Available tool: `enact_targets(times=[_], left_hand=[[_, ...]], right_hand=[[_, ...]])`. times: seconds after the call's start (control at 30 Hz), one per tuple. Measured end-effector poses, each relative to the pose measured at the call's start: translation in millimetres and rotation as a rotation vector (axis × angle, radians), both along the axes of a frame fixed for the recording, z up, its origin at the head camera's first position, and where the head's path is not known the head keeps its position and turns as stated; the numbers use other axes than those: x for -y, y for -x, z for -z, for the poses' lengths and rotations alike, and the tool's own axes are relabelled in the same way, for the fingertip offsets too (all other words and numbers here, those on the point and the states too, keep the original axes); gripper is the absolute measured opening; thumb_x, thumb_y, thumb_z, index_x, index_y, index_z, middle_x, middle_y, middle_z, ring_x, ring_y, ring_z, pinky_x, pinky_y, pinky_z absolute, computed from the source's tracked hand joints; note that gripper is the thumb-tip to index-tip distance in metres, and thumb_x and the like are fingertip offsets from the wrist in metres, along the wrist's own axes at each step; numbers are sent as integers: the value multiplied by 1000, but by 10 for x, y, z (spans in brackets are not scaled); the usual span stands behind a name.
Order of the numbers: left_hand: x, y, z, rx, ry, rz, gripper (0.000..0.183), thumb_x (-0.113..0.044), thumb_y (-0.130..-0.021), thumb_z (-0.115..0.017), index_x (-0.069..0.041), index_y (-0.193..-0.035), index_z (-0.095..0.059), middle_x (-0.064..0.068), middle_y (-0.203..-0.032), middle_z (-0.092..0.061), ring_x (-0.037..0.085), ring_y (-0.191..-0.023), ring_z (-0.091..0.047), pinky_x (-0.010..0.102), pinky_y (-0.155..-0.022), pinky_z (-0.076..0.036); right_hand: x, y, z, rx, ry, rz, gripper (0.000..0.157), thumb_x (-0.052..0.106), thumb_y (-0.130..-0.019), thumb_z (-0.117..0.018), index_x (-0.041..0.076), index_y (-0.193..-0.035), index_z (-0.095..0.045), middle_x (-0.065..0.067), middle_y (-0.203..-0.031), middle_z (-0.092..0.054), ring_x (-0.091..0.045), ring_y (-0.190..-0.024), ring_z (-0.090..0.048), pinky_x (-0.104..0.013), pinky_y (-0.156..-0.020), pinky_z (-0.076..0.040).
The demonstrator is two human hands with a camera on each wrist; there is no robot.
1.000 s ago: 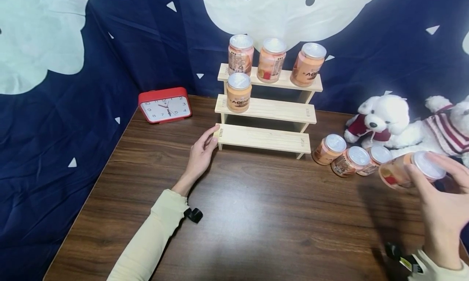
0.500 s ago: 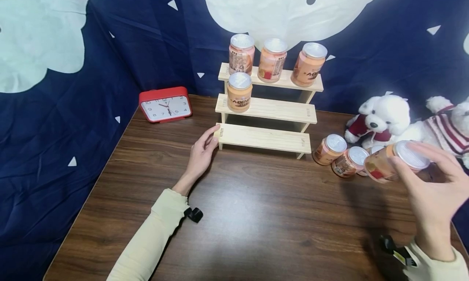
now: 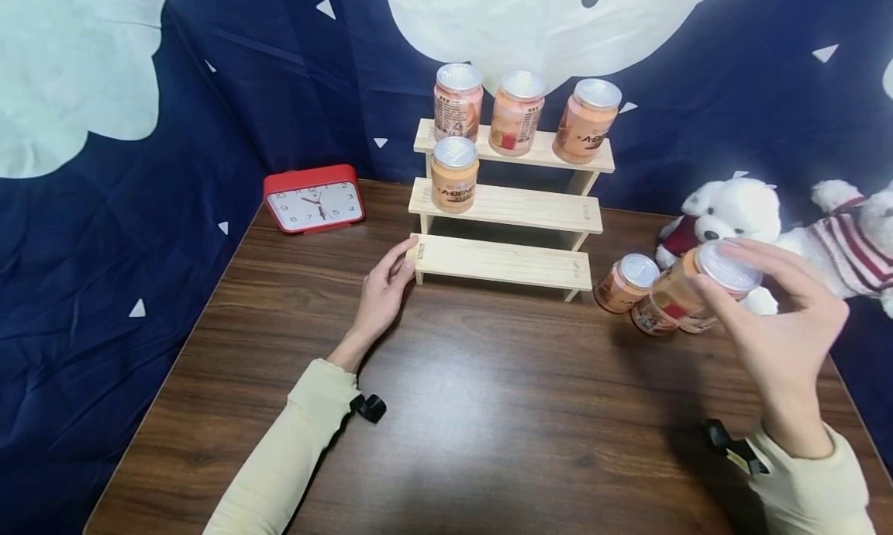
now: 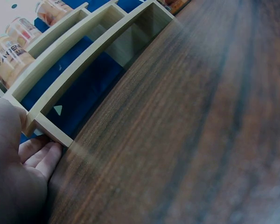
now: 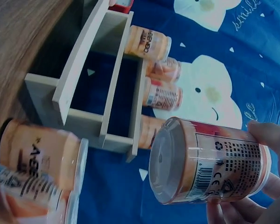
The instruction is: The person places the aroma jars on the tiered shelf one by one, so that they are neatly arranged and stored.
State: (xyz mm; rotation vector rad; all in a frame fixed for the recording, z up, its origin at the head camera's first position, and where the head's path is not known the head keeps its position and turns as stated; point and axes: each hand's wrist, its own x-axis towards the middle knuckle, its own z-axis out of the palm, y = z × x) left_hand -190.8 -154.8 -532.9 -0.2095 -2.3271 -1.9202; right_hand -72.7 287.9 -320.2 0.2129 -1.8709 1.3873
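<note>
1. Pale wood rack [image 3: 502, 258], three steps, stands on the brown desk [image 3: 474, 457], back close to the cloth.
2. Right hand [image 3: 784, 318]: spread just wide enough for the held jar [image 5: 224, 161], gripping it around the lid end, thumb one side, fingers the other.
3. Held jar is up off the desk, tilted, to the right of the rack; clear base points away from the palm, printed label and barcode show in the right wrist view.
4. Left hand [image 3: 382, 287]: narrow, holding the left end of the lowest step, fingers bent by the end panel, close to the desk.
5. Top step: three upright jars [image 3: 517, 120], silver lids, side by side with gaps.
6. Middle step: one upright jar [image 3: 455, 178] at the left end, dark lettering facing out.
7. Desk, right of rack: nearest jar [image 3: 621, 289] upright, just beside the lowest step; two more jars [image 3: 650, 318] next to it (partly covered by the held one in the head view).
8. Far right: white plush dog [image 3: 739, 209] in a maroon vest, plus a second plush [image 3: 858, 244] in stripes, cut by the edge.
9. Left: red clock [image 3: 314, 200], white face out, well apart from the rack.
10. Navy cloth [image 3: 293, 77] behind, white cloud shapes and small triangles.
11. Both sleeves [image 3: 286, 450] pale, black straps at the wrists.
</note>
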Motion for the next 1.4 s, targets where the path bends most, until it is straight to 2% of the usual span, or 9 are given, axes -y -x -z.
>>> enact_targets(times=[0.13, 0.3, 0.47, 0.67, 0.83, 1.13, 1.27, 1.4], left_hand=[[25, 18, 50, 0, 7, 12, 41, -34, -115, -65, -40, -155, -65, -4, -149, -72, 15, -136, -68, 31, -113, -55], [51, 54, 118, 30, -32, 21, 41, -38, -113, -67, -44, -154, -65, -8, -148, -72, 12, -137, -67, 29, -115, -53], [58, 66, 141, 17, -44, 27, 41, -38, -113, -67, -42, -154, -65, -6, -150, -71, 13, -138, -67, 29, -115, -53], [50, 54, 135, 7, -38, 30, 42, -38, -114, -66, -39, -156, -64, -2, -151, -70, 15, -139, -66, 28, -115, -53], [49, 56, 129, 15, -35, 27, 41, -37, -114, -66, -42, -155, -65, -4, -150, -71, 14, -138, -67, 29, -116, -53], [45, 52, 120, 22, -27, 31, 41, -38, -114, -66, -42, -155, -65, -4, -149, -71, 14, -138, -67, 28, -115, -52], [46, 54, 120, 21, -36, 30, 41, -38, -114, -66, -42, -155, -65, -5, -150, -71, 13, -138, -67, 28, -115, -52], [51, 61, 123, 22, -47, 30, 41, -37, -114, -66, -41, -154, -65, -7, -152, -69, 12, -139, -66, 30, -117, -52]], right_hand=[[125, 74, -39, -2, -5, -37, 35, -22, -72, -87, -24, -105, -76, -9, -111, -84, -20, -108, -75, -19, -93, -57], [218, 183, -42, 32, -60, -49, 36, -20, -73, -88, -21, -107, -78, -6, -114, -83, -19, -110, -74, -19, -93, -57], [271, 299, 19, 44, -85, -48, 38, -16, -73, -91, -17, -109, -80, -6, -116, -83, -20, -114, -73, -19, -92, -56], [381, 389, 108, 38, -23, -75, 38, -18, -73, -90, -19, -109, -79, -6, -116, -82, -22, -113, -70, -21, -88, -55], [480, 427, 127, 52, 19, -97, 39, -20, -73, -90, -18, -110, -79, -7, -116, -82, -22, -111, -70, -20, -85, -55], [590, 480, 126, 94, -22, -49, 39, -14, -75, -93, -12, -112, -82, -2, -116, -81, -18, -112, -69, -16, -84, -56], [642, 535, 130, 84, -11, -67, 39, -14, -75, -93, -11, -112, -82, -4, -116, -81, -19, -111, -70, -18, -85, -57], [701, 610, 160, 59, 17, -103, 38, -14, -74, -93, -11, -111, -82, -6, -116, -81, -18, -105, -71, -17, -74, -52]])
